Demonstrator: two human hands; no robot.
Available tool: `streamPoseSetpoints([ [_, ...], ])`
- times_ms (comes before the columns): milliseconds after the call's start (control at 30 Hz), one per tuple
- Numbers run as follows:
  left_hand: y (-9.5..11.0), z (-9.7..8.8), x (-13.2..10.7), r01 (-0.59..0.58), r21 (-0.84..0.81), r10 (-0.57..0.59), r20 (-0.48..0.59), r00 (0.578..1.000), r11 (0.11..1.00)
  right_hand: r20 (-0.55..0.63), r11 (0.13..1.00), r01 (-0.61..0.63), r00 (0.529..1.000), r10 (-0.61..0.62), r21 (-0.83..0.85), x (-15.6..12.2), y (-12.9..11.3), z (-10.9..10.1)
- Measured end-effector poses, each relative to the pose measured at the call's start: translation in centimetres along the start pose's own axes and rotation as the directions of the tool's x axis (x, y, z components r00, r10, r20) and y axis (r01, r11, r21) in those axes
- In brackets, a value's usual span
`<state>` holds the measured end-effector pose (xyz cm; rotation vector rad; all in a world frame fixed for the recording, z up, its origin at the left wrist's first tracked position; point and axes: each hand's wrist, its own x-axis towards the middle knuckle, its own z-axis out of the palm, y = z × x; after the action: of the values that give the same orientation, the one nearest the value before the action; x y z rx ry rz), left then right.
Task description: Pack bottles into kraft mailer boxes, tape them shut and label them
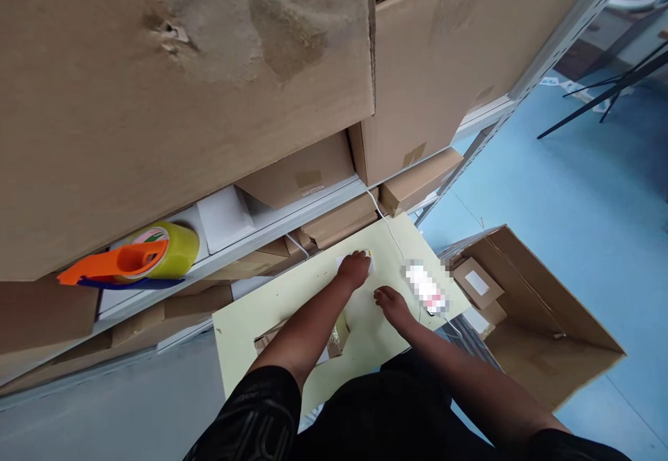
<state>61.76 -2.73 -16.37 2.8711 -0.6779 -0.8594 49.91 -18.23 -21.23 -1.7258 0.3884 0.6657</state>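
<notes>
My left hand (355, 271) is closed over a small white piece with a yellow mark (368, 255), perhaps a label or packet, on the pale yellow tabletop (245, 322). The fingers cover most of it. To the right and nearer to me, my right hand (390, 304) hovers or rests just above the table with its fingers curled together. Whether anything sits in that pinch is hidden. Under my left forearm lies a small cardboard box (339, 343) with shiny clear tape, partly covered by the arm.
A lit, pixelated phone (425, 287) with a white cable lies at the table's right. Beyond it stands a large open carton (547, 322) holding small boxes (477, 281). Shelves with big cartons (433, 65) rise ahead; an orange tape dispenser (120, 263) holds yellow tape (182, 249) there.
</notes>
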Motion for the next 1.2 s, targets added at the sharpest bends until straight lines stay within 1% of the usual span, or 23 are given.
streamPoseSetpoints([
  [167, -0.5, 0.2, -0.2, -0.003, -0.041, 0.003, 0.01, 1.0, 0.999, 0.004, 1.0, -0.008, 1.0, 0.008, 0.017, 0.6, 0.3, 0.1],
  [433, -0.9, 1.3, 0.1, 0.042, -0.098, -0.041, 0.014, 0.999, 0.994, -0.003, 0.999, -0.021, 1.0, 0.021, 0.028, 0.9, -0.1, -0.1],
  [533, -0.9, 1.2, 0.1, 0.045, -0.131, -0.045, 0.003, 0.999, 0.99, -0.005, 1.0, -0.022, 1.0, 0.022, 0.019, 1.0, -0.3, -0.1],
  [667, -0.8, 0.5, -0.3, 0.063, -0.196, -0.068, -0.021, 0.997, 0.979, -0.016, 1.0, -0.022, 1.0, 0.022, -0.007, 0.9, -0.8, -0.3],
  [700, -0.8, 0.2, -0.6, 0.073, -0.215, -0.081, -0.029, 0.996, 0.974, -0.022, 0.999, -0.01, 1.0, 0.01, -0.035, 0.9, -1.1, -0.5],
  [767, -0.9, -0.4, -1.2, 0.108, -0.253, -0.124, -0.049, 0.991, 0.961, -0.044, 0.99, 0.054, 0.997, -0.06, -0.128, 0.8, -1.8, -0.9],
  [833, -1.2, -1.0, -2.1, 0.16, -0.28, -0.188, -0.076, 0.979, 0.947, -0.056, 0.951, 0.171, 0.98, -0.192, -0.256, 0.8, -2.6, -1.2],
  [900, -1.8, -1.4, -3.3, 0.24, -0.331, -0.292, -0.116, 0.949, 0.913, -0.029, 0.866, 0.314, 0.935, -0.352, -0.388, 1.0, -3.5, -1.1],
  [933, -2.2, -1.6, -4.1, 0.288, -0.389, -0.365, -0.14, 0.92, 0.875, 0.003, 0.807, 0.384, 0.904, -0.428, -0.448, 1.2, -3.9, -0.9],
  [967, -2.7, -1.6, -4.9, 0.334, -0.469, -0.45, -0.157, 0.879, 0.818, 0.049, 0.74, 0.45, 0.868, -0.494, -0.501, 1.5, -4.4, -0.5],
  [1033, -3.8, -1.5, -6.7, 0.399, -0.65, -0.62, -0.144, 0.771, 0.647, 0.166, 0.594, 0.553, 0.798, -0.58, -0.585, 2.2, -5.5, 0.6],
  [1067, -4.4, -1.3, -7.5, 0.41, -0.722, -0.685, -0.119, 0.719, 0.557, 0.231, 0.523, 0.589, 0.77, -0.595, -0.617, 2.7, -6.1, 1.3],
  [1100, -5.0, -1.2, -8.3, 0.415, -0.768, -0.728, -0.095, 0.679, 0.487, 0.289, 0.458, 0.611, 0.751, -0.593, -0.646, 3.1, -6.7, 2.1],
  [1133, -5.6, -1.0, -9.1, 0.417, -0.795, -0.758, -0.08, 0.647, 0.44, 0.337, 0.402, 0.619, 0.743, -0.579, -0.675, 3.6, -7.2, 2.9],
  [1167, -6.1, -0.8, -9.7, 0.419, -0.807, -0.778, -0.075, 0.624, 0.415, 0.369, 0.355, 0.613, 0.746, -0.555, -0.706, 4.1, -7.7, 3.8],
  [1200, -6.7, -0.7, -10.2, 0.42, -0.809, -0.787, -0.083, 0.611, 0.411, 0.388, 0.317, 0.596, 0.758, -0.524, -0.737, 4.6, -8.1, 4.7],
])
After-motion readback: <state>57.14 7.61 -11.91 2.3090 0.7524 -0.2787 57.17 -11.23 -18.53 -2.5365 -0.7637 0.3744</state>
